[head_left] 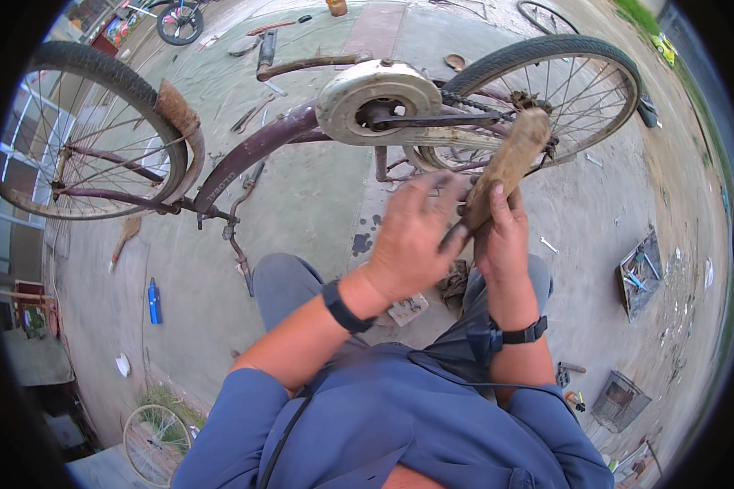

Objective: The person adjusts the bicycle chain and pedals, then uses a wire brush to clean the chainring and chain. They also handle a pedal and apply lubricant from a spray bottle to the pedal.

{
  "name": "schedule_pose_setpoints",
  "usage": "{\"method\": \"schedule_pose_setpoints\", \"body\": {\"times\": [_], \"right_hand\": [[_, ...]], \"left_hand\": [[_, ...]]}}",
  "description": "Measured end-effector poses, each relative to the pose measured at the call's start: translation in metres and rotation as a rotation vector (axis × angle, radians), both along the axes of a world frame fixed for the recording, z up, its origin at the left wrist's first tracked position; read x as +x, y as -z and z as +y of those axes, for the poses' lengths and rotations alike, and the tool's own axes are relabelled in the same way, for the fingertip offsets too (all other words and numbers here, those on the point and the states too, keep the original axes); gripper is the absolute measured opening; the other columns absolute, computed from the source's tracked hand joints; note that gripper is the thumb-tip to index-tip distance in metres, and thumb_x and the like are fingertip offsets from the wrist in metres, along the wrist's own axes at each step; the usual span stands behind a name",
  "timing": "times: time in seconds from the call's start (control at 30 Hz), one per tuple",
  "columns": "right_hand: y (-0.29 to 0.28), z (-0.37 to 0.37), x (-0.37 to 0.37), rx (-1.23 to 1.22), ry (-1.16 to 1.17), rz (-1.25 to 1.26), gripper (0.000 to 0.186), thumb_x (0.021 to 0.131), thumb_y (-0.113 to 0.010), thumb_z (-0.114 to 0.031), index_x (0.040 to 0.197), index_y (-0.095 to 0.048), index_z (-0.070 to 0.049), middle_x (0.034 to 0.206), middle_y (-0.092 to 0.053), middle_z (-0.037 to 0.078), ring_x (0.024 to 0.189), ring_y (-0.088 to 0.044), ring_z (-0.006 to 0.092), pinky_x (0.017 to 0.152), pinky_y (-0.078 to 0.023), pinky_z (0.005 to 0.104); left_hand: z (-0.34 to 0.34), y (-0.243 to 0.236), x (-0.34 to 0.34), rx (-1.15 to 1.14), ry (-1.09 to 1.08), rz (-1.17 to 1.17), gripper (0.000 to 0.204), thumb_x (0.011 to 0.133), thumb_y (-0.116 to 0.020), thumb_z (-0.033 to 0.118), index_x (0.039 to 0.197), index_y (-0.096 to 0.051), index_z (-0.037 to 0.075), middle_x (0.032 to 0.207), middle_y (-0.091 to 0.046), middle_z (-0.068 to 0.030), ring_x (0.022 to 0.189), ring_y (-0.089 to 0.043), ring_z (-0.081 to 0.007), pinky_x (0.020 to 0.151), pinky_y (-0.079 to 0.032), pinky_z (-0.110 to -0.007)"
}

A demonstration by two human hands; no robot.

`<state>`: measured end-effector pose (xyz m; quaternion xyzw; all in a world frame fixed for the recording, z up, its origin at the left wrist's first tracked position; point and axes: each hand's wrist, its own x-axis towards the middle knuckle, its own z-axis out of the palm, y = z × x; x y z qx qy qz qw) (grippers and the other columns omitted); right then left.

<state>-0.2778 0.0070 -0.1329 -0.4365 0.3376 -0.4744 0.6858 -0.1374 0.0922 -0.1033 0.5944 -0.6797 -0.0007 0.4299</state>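
My right hand (501,236) is closed round the lower part of a long tan-brown piece (514,151) with a rounded end; whether it is wood or rusty metal I cannot tell. It slants up in front of the rear wheel (575,85) of an upturned bicycle. Beside the piece's lower end, my left hand (412,232) has its fingers stretched apart, blurred by motion, with the thumb close to the piece. The bicycle's purple frame (261,151), dirty white chain guard (347,98) and black crank arm (440,121) lie just beyond my hands.
The front wheel (170,134) stands at left, with handlebars (238,244) on the concrete. A blue bottle (154,301) stands at lower left. To the right are a spanner (549,244), a tool tray (628,287) and a metal box (620,401). More tools (253,114) lie beyond the bicycle.
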Motion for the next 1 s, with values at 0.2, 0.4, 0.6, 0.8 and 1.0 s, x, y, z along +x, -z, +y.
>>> {"method": "schedule_pose_setpoints", "body": {"times": [0.2,0.4,0.6,0.8,1.0], "right_hand": [[-0.024,-0.024,-0.020,-0.342,-0.088,0.340,0.064,0.096,-0.072,-0.033,0.146,-0.047,-0.002,0.111,-0.058,0.006,0.082,-0.059,0.0099,0.071,-0.050,0.0266],[-0.061,-0.056,0.007,-0.850,0.016,0.510,0.066,0.085,-0.079,-0.025,0.142,-0.055,-0.004,0.112,-0.060,0.019,0.105,-0.063,0.0313,0.091,-0.052,0.0429],[-0.105,-0.073,0.056,-1.034,-0.016,0.804,0.055,0.093,-0.067,-0.037,0.137,-0.060,-0.004,0.104,-0.063,0.026,0.095,-0.065,0.0445,0.089,-0.053,0.0453],[-0.133,-0.089,0.032,-0.796,-0.217,0.973,0.056,0.097,-0.059,-0.041,0.135,-0.061,0.000,0.114,-0.070,0.027,0.109,-0.066,0.0421,0.094,-0.052,0.0443],[-0.138,-0.097,0.052,-1.080,-0.217,0.943,0.056,0.099,-0.058,-0.041,0.134,-0.061,0.002,0.110,-0.072,0.026,0.103,-0.068,0.0391,0.089,-0.053,0.0439]], "left_hand": [[-0.036,-0.027,0.104,-0.289,-0.377,-0.166,0.051,0.092,-0.068,0.017,0.140,-0.056,0.002,0.137,-0.053,-0.0196,0.125,-0.052,-0.0384,0.105,-0.043,-0.047],[-0.063,-0.033,0.120,-0.190,-0.345,-0.082,0.045,0.099,-0.064,0.018,0.142,-0.056,0.006,0.130,-0.060,-0.0193,0.118,-0.061,-0.0363,0.100,-0.049,-0.042],[-0.065,-0.028,0.122,-0.227,-0.344,-0.080,0.042,0.099,-0.064,0.016,0.140,-0.059,0.009,0.128,-0.062,-0.0186,0.115,-0.063,-0.0364,0.097,-0.051,-0.042],[-0.067,-0.028,0.122,-0.241,-0.327,-0.049,0.044,0.096,-0.067,0.012,0.139,-0.060,0.010,0.128,-0.061,-0.0175,0.113,-0.063,-0.0356,0.096,-0.052,-0.041],[-0.066,-0.028,0.120,-0.234,-0.311,0.009,0.046,0.094,-0.068,0.008,0.139,-0.061,0.011,0.128,-0.061,-0.0166,0.114,-0.063,-0.0341,0.097,-0.052,-0.040]]}}
